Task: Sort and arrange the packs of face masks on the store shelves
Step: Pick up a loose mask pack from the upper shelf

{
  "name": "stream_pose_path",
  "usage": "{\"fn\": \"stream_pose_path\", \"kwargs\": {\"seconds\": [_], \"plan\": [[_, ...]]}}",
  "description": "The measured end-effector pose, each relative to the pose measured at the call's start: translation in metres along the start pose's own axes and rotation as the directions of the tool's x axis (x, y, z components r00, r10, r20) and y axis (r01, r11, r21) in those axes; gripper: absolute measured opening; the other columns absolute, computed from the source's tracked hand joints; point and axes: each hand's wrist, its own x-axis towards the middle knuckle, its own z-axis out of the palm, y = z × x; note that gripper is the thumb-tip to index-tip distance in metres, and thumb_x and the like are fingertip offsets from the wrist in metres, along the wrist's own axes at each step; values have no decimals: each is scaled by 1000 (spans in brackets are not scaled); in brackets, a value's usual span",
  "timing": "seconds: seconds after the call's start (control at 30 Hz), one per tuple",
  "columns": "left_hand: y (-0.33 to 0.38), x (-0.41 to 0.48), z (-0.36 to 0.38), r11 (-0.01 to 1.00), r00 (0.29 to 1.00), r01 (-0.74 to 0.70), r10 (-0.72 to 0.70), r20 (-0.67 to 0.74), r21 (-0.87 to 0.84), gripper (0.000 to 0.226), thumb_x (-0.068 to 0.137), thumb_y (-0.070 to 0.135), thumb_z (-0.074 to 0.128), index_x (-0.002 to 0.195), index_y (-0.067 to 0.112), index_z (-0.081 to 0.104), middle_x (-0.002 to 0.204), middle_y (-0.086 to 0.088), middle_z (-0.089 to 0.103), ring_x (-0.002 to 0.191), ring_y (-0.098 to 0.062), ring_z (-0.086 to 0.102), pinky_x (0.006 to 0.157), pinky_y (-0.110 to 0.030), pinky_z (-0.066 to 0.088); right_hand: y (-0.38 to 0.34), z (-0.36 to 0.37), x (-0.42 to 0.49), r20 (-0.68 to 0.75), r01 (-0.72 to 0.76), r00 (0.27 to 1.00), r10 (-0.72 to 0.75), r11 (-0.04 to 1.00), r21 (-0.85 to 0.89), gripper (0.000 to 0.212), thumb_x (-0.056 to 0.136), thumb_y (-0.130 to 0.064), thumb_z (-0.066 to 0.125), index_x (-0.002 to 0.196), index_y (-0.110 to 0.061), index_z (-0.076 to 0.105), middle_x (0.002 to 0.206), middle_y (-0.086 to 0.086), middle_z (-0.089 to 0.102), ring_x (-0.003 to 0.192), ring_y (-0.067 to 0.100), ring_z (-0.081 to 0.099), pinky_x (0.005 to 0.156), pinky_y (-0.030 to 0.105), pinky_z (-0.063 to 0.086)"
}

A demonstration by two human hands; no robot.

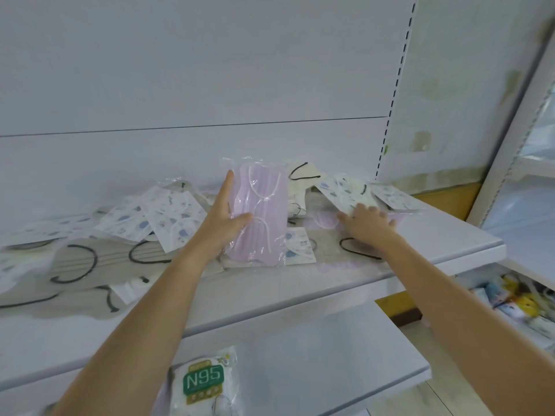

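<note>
A clear pack of lilac face masks [264, 205] stands tilted upright at the middle of the white shelf [300, 289]. My left hand [222, 217] holds its left side, thumb across the front and fingers behind. My right hand [366, 223] rests palm down on a flat lilac pack [326, 219] just to the right, its fingertips touching a white pack with blue prints [345, 193]. Grey packs with black ear loops [90, 259] and more printed white packs [168, 217] lie scattered over the left of the shelf.
A white N95 pack [204, 382] lies on the lower shelf [330, 355] near the front. A cream pack with black loops [300, 181] leans on the back panel. Colourful packs [516, 298] fill a lower shelf at right. A slotted upright [393, 94] marks the bay's right edge.
</note>
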Motion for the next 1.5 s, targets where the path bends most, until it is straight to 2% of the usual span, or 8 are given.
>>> {"fn": "stream_pose_path", "kwargs": {"seconds": [0.3,0.53,0.67,0.8,1.0,1.2,1.33,1.5], "plan": [[0,2,6,996,995,-87,85,54,26,82,92,3,56,149,33,7,151,25,10,133,12,10,104,-10,14,2,6,-14,75,497,774,-629,676,545,31,98,-24,46,128,-31,51,141,-12,43,131,4,37,112,25,25],[7,-1,16,984,981,-179,178,79,7,66,92,3,56,130,50,30,141,35,26,129,24,17,107,-12,21,24,-4,12,-81,49,996,-30,967,249,49,97,-32,43,141,-13,35,145,12,37,135,29,31,109,42,24],[24,10,31,977,976,-209,207,62,35,55,93,1,50,128,43,41,133,35,39,126,20,29,112,-24,24,15,-7,9,82,168,980,-179,978,125,11,94,-28,41,95,-21,48,116,11,47,131,31,31,107,45,22],[40,28,51,985,985,-172,171,25,33,44,94,0,45,114,39,53,122,27,49,122,9,38,111,-24,28,5,-1,18,104,316,937,-332,938,145,54,94,-25,43,145,-25,25,155,2,21,144,28,10,114,45,8],[41,62,89,999,992,-46,48,-115,15,38,93,0,44,116,28,56,123,17,50,128,-8,41,105,-23,32,0,13,46,140,504,824,-549,823,262,56,93,-8,48,145,-8,27,151,16,25,141,30,22,115,38,18],[30,91,125,977,954,144,-94,-285,160,46,91,-3,35,131,14,51,141,-6,44,126,-21,44,94,-23,34,41,-29,78,23,411,844,-536,674,614,24,91,-3,47,100,-17,65,84,-9,62,72,7,59,69,15,47],[27,95,129,946,901,219,-101,-422,240,49,91,-5,31,135,9,45,143,-8,42,129,-24,41,94,-23,33,59,-41,122,-216,462,887,-408,763,453,26,92,-12,51,114,-15,63,111,3,63,92,14,55,82,21,39],[20,81,117,926,843,188,20,-538,328,47,91,-4,32,131,12,49,128,-11,53,98,-22,51,77,-24,35,48,-32,154,2,545,813,-582,762,350,55,96,-28,50,146,-17,30,150,8,33,138,25,30,111,33,22]]}}
